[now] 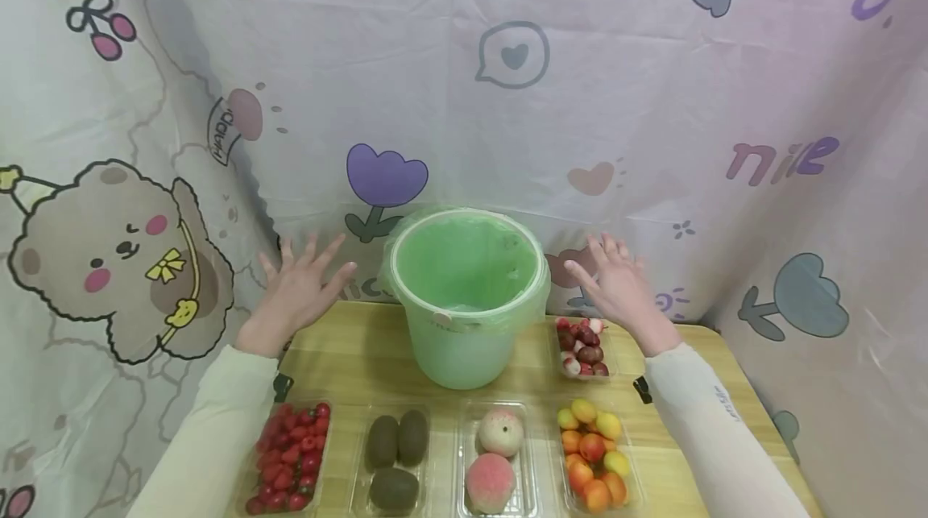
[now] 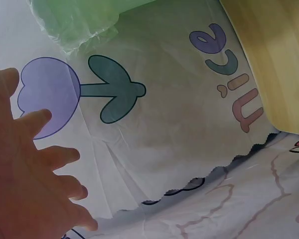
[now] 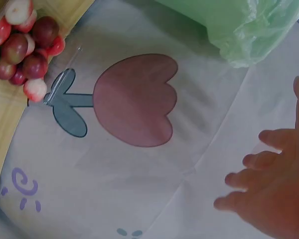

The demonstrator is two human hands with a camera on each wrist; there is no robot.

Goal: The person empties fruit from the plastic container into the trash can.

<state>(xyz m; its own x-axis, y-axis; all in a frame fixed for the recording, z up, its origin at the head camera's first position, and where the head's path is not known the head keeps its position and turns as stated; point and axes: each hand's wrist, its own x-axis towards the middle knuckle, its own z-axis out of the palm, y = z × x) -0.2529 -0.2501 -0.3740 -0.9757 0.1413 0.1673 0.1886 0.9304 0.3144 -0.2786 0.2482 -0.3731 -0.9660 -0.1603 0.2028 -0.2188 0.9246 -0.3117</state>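
Both hands are raised with fingers spread and hold nothing. My left hand is up to the left of a bucket, and my right hand is up to its right. A thin green plastic bag lines the bucket and folds over its rim. Below the right hand, a clear box holds dark grapes and small red-and-white fruit. In the left wrist view, the fingers show against the printed cloth, apart from the bag.
Along the front of the wooden table lie clear trays with red berries, three kiwis, two peaches and several small orange and yellow fruits. Black clips sit near both sleeves. Printed cloth hangs behind and at both sides.
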